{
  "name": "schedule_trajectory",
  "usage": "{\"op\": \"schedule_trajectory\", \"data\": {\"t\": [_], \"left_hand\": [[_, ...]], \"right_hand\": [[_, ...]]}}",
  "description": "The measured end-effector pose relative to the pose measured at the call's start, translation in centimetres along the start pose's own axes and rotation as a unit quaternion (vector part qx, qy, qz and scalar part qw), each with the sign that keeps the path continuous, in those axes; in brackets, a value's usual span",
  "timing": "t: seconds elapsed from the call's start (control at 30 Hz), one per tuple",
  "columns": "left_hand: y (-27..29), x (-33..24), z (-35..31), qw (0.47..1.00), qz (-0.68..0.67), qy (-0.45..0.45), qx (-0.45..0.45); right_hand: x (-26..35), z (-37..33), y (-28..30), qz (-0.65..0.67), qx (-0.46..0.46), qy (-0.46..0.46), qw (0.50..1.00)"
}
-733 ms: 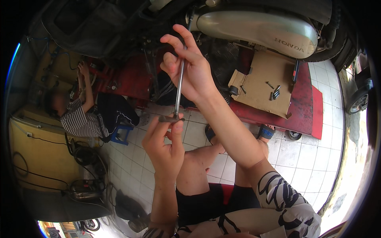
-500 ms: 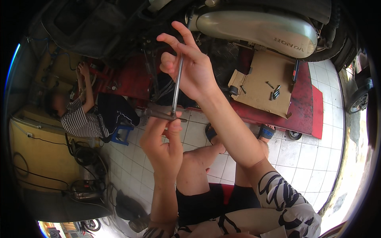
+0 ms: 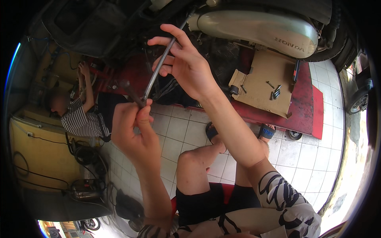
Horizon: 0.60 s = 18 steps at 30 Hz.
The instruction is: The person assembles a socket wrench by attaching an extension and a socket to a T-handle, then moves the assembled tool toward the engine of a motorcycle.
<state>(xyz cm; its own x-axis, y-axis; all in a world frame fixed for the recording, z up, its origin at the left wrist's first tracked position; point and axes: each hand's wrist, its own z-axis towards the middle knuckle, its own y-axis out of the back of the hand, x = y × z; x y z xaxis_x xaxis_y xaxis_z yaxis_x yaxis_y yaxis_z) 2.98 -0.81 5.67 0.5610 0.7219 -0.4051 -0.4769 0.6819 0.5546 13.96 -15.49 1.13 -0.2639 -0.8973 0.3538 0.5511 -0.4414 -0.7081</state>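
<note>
A long-shafted metal T-handle wrench (image 3: 152, 80) slants up and to the right toward the motorcycle's underside, where its far tip is lost among dark parts. Pinched around its crossbar is my left hand (image 3: 137, 133), thumb and fingers closed. Higher up, my right hand (image 3: 190, 69) has the shaft running through its loosely bent, spread fingers. The motorcycle (image 3: 254, 33), with a silver-grey cover, stands above and beyond my hands.
Cardboard (image 3: 266, 79) with several loose bolts (image 3: 276, 93) lies on a red lift platform (image 3: 303, 107). At the left another person (image 3: 85, 119) in a striped shirt works. Hoses and a compressor-like machine (image 3: 87, 188) stand lower left. White tiles (image 3: 174, 127) cover the floor.
My left hand has moved left and slightly up with the crossbar, which has turned. The shaft now leans more, and my right hand has shifted slightly left.
</note>
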Motion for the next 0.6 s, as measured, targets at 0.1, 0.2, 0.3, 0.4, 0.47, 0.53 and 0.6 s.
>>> {"op": "schedule_trajectory", "data": {"t": [0.1, 0.2, 0.3, 0.4, 0.47, 0.53, 0.6], "left_hand": [[0.0, 0.4, -0.1, 1.000, -0.002, 0.007, 0.015], [-0.3, 1.0, -0.6, 1.000, -0.024, 0.013, -0.010], [-0.4, 1.0, -1.3, 0.987, -0.114, 0.107, 0.034], [-0.7, 0.0, -1.4, 0.953, -0.230, 0.186, 0.059], [-0.7, -0.2, -1.5, 0.928, -0.285, 0.223, 0.083], [-0.2, -0.3, -1.9, 0.898, -0.335, 0.266, 0.107], [-0.2, -0.3, -2.0, 0.862, -0.389, 0.300, 0.126]], "right_hand": [[0.0, 0.1, 0.3, -0.035, 0.001, -0.011, 0.999], [-0.5, 0.1, 0.4, -0.041, 0.005, -0.026, 0.999], [-0.7, 0.1, 0.7, -0.056, 0.014, -0.028, 0.998], [-0.3, 0.1, 0.7, -0.086, 0.047, -0.027, 0.995], [-0.6, 0.2, 0.2, -0.109, 0.092, -0.042, 0.989], [-1.2, -0.4, -0.2, -0.106, 0.112, -0.060, 0.986], [-1.0, -0.6, -0.1, -0.102, 0.120, -0.068, 0.985]]}}
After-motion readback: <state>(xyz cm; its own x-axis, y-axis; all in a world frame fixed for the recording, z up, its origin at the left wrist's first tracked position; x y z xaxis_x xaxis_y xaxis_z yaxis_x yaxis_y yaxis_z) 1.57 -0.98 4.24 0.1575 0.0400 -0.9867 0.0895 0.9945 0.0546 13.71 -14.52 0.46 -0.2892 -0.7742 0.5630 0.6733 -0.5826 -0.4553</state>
